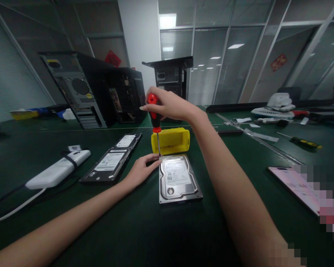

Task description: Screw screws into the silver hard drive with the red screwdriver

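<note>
My right hand [165,104] is closed around the red and black handle of a screwdriver [156,128], held nearly upright. Its metal shaft points down to the far left corner of a silver hard drive [179,178], which lies label up on the dark green table. Whether the tip sits in a screw is too small to tell. At that same corner, the thumb and fingers of my left hand [143,168] grip the drive's edge beside the tip. A yellow plastic bin [186,141] stands just behind the drive, its open side facing me.
Left of my hands lie two more hard drives [110,162] in a row and a white power strip [57,170] with cables. Computer cases [80,89] stand at the back. To the right are a phone-like device [292,185], another screwdriver [304,142] and a metal strip [269,146].
</note>
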A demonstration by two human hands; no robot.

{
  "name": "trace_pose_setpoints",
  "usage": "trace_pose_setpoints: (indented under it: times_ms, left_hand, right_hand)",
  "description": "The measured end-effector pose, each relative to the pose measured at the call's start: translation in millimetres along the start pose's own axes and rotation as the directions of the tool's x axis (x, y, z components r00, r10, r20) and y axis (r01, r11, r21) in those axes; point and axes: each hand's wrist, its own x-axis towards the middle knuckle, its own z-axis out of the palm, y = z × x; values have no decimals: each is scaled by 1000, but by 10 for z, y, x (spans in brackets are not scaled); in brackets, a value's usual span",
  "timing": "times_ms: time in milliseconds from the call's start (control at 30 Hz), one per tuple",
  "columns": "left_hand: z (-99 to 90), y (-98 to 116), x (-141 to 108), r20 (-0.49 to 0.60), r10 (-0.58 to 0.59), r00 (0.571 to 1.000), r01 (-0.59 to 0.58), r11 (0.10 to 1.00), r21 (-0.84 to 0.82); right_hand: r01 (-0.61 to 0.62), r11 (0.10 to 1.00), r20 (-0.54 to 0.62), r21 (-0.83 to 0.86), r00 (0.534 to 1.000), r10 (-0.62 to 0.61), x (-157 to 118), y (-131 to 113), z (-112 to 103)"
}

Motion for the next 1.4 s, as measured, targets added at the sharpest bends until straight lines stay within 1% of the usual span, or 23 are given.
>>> trace_pose_setpoints:
  times_ms: [100, 200, 367, 467, 667, 800, 900, 967, 1067, 1167, 1267, 1333, 1400]
  left_hand:
    - [2, -7, 2, 4, 9, 1000, -9, 1000, -6]
    - [3, -9, 4, 6, 14, 1000, -14, 1000, -12]
    - [2, -7, 1, 17, 20, 1000, -19, 999, -26]
    - [-1, -5, -2, 13, 14, 1000, -14, 1000, -20]
    - [-3, 0, -10, 6, 0, 1000, 0, 1000, -18]
    - [-2, -4, -8, 7, 5, 1000, -5, 1000, -13]
    - [-4, -8, -6, 3, 2, 1000, -2, 1000, -9]
    - [-5, -10, -4, 5, 6, 1000, -6, 1000, -13]
    - [-1, -16, 1, 11, 15, 1000, -15, 999, -37]
    - [6, -26, 10, 13, 10, 1000, -9, 998, -54]
    - [10, -33, 14, 18, 8, 1000, -7, 998, -58]
    - [8, -31, 12, 22, 4, 1000, -3, 998, -58]
    - [5, -26, 9, 21, 0, 1000, 1, 998, -58]
  right_hand:
    - [15, 1000, -8, -9, 1000, -15, 2, 24, 11]
    - [17, 1000, 12, -18, 1000, -17, -16, 15, -7]
    - [-25, 999, 48, 31, 999, 24, -37, -14, -32]
    - [-32, 999, 24, 31, 999, 31, -19, 5, -13]
    - [-9, 1000, -22, -25, 1000, 8, 17, 78, 20]
    - [68, 997, -40, -26, 997, -69, 42, 131, 64]
    - [127, 990, -77, -66, 988, -132, 66, 148, 103]
    - [132, 986, -97, -99, 985, -142, 76, 149, 121]
    - [101, 986, -121, -132, 986, -117, 74, 150, 129]
    - [44, 995, -103, -88, 993, -53, 53, 148, 108]
    - [10, 999, -41, 30, 999, -8, 26, 123, 55]
    - [14, 997, -17, 82, 1000, -12, 15, 101, 22]
    - [35, 995, -19, 94, 999, -33, 15, 86, 10]
